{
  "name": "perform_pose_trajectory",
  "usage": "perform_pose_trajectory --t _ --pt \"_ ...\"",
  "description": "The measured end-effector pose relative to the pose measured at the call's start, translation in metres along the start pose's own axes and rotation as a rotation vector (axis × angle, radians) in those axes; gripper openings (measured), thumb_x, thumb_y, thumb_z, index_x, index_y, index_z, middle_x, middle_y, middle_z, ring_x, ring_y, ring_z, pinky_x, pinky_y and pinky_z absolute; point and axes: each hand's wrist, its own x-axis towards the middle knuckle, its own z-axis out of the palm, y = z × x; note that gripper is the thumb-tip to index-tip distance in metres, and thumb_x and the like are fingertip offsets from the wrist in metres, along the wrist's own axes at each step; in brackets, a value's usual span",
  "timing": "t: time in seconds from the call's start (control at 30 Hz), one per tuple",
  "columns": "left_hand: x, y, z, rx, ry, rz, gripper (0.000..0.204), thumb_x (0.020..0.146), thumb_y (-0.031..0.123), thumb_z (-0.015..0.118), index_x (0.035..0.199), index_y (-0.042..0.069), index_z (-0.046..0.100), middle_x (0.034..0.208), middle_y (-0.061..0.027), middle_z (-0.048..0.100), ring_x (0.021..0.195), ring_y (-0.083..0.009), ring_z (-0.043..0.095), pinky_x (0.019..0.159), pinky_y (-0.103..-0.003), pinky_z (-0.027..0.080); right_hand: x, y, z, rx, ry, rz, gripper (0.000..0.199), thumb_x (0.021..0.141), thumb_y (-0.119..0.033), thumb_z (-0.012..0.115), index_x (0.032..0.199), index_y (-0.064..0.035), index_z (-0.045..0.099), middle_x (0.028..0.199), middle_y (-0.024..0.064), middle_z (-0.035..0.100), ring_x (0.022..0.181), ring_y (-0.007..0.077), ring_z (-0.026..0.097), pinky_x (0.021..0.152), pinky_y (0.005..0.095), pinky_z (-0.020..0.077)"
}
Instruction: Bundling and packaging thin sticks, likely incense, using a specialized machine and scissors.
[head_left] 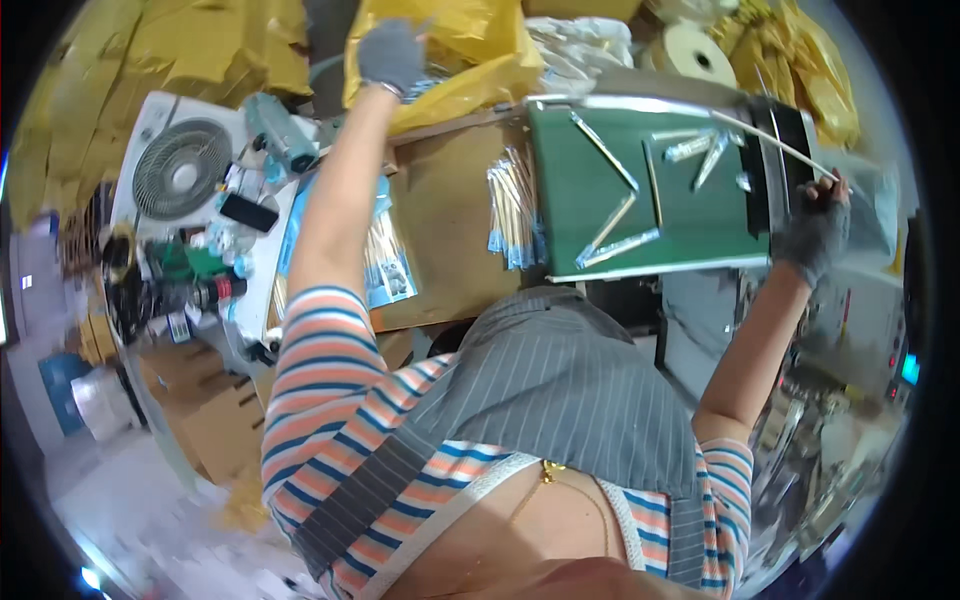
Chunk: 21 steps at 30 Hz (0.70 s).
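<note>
My left hand, in a grey glove, reaches over a yellow plastic bag at the far side; wrapped sticks show inside it. Motion blurs its fingers, and I cannot see whether they hold anything. My right hand, in a grey glove with bare fingertips, is closed round the near end of a long thin pale rod beyond the belt's right end. On the green conveyor belt several slim sticks in clear-and-blue wrappers lie scattered at different angles.
Left of the belt, a brown board bears a row of wrapped sticks and another bundle. Further left are a fan, a phone and a teal device. A white roll stands behind the belt.
</note>
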Motion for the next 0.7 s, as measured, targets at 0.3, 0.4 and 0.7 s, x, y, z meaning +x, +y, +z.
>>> perform_pose_trajectory --t 0.3,0.4,0.7 --pt "-0.051 0.136 0.080 -0.791 -0.536 0.281 0.031 0.090 0.030 0.055 0.100 0.002 0.064 0.091 -0.0188 0.065 0.085 -0.0329 0.063 0.075 -0.039 0.048 -0.093 -0.165 -0.211 -0.194 0.771 -0.445 0.018 0.090 -0.022 0.058 0.093 -0.0042 0.058 0.077 0.0080 0.060 0.064 0.0180 0.055 0.056 0.0286 0.0461" --pt "-0.104 0.147 0.125 -0.928 -0.552 0.414 0.027 0.088 0.025 0.056 0.095 0.000 0.064 0.088 -0.0181 0.065 0.081 -0.0309 0.062 0.073 -0.036 0.048 -0.140 -0.283 -0.256 -0.727 0.955 -0.841 0.038 0.089 -0.027 0.040 0.074 -0.0003 0.063 0.071 0.0117 0.064 0.056 0.0189 0.058 0.056 0.0291 0.0482" --pt "-0.105 0.171 0.090 -0.820 -0.756 0.314 0.025 0.087 0.021 0.056 0.094 -0.002 0.064 0.081 -0.0141 0.066 0.077 -0.0232 0.063 0.071 -0.033 0.049 -0.130 -0.455 -0.456 -1.040 1.292 -0.629 0.029 0.089 -0.012 0.042 0.089 0.0039 0.066 0.078 0.0185 0.069 0.063 0.0199 0.066 0.057 0.0250 0.0519"
